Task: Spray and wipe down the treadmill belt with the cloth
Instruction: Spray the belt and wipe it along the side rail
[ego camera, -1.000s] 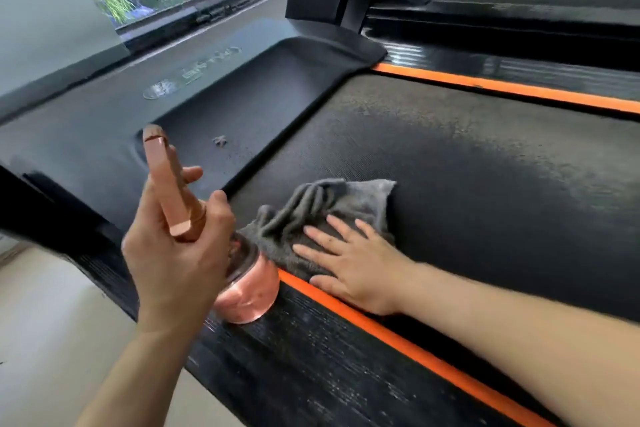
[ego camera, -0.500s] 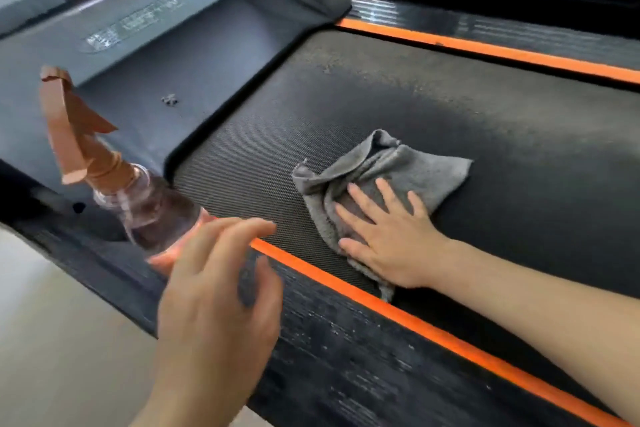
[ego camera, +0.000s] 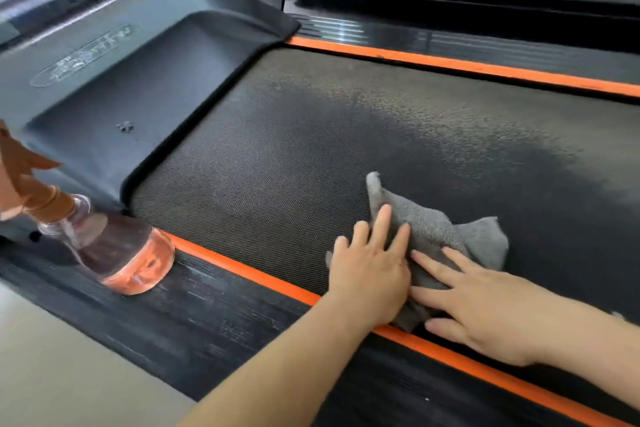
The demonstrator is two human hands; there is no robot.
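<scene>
We see left hand (ego camera: pixel 369 274) and right hand (ego camera: pixel 485 308) flat, fingers spread, pressing grey cloth (ego camera: pixel 436 229) onto treadmill belt (ego camera: pixel 277 166) at the belt's near edge, spray bottle (ego camera: pixel 114 253) standing just off the belt's near-left corner.

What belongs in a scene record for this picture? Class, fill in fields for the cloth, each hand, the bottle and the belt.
grey cloth: crumpled on the belt, its near end reaching the orange strip
left hand: flat on the cloth, fingers straight
right hand: flat on the cloth, beside the left hand
spray bottle: stands on the side rail, no hand on it
belt surface: darker around the cloth, paler along the far edge
</scene>
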